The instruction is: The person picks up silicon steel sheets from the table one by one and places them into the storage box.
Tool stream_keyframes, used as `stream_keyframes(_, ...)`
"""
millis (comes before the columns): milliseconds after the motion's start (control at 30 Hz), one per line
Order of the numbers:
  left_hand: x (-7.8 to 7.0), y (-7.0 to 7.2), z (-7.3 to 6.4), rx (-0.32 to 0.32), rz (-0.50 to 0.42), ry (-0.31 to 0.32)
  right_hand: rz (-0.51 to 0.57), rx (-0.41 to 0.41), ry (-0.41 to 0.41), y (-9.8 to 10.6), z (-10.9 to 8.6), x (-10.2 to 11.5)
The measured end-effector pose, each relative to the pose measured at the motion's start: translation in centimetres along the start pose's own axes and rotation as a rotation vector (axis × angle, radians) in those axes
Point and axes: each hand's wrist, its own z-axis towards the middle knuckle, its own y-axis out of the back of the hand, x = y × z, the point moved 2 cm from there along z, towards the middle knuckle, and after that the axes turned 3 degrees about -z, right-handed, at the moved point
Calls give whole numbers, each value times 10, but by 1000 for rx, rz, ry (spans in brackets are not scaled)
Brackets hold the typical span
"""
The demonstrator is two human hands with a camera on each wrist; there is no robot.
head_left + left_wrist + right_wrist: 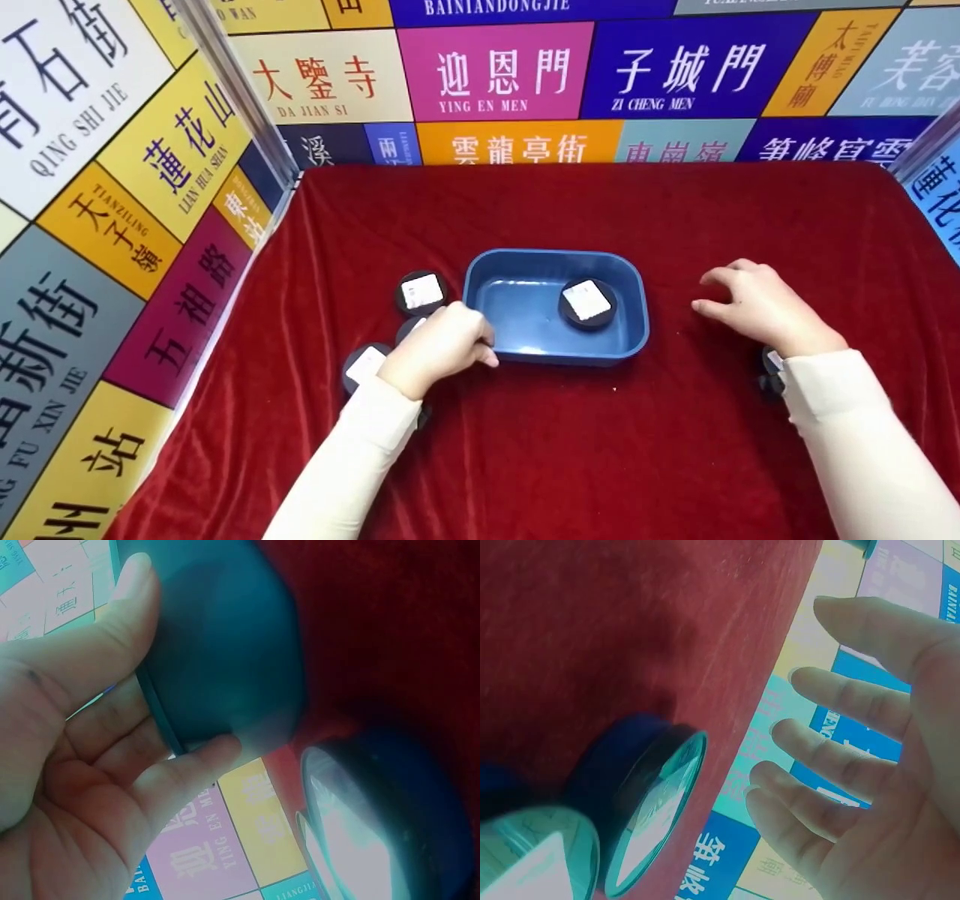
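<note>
A blue rectangular plastic box (555,352) stands on the red cloth. My left hand (454,337) grips its front left corner; in the left wrist view, the thumb and fingers (217,754) lie around the rim and wall of the box (225,652). Inside the box lies one round dark case (589,304) with a white label on top. To the right, over the cloth, my right hand (757,300) holds nothing, its fingers loosely bent and spread. The right wrist view shows the same hand (840,742) apart from a round case (652,810) with a shiny face.
Beside the box on the left lie more round labelled cases, one at the back (421,292) and another nearer me (366,367), partly behind my left hand and sleeve. Another case (772,360) peeks out by my right cuff. Printed panels (495,71) wall off the back and sides.
</note>
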Motion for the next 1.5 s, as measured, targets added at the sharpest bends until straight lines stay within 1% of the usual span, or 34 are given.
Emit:
stream_keyframes(133, -1, 1, 0, 8, 4, 5, -14, 15, -17, 1, -1, -7)
stream_keyframes(300, -2, 2, -1, 4, 6, 5, -19, 42, -46, 1, -4, -19)
stream_keyframes(600, -1, 1, 0, 14, 6, 7, -57, 72, -115, -1, -10, -37)
stream_keyframes(767, -1, 1, 1, 6, 9, 3, -42, 92, -138, -3, -12, -45)
stream_keyframes(1167, -1, 0, 1, -1, 8, 9, -19, 154, -159, -3, -14, -52)
stream_keyframes(1500, -3, 1, 0, -3, 22, 14, 10, 162, -150, -12, -12, -53)
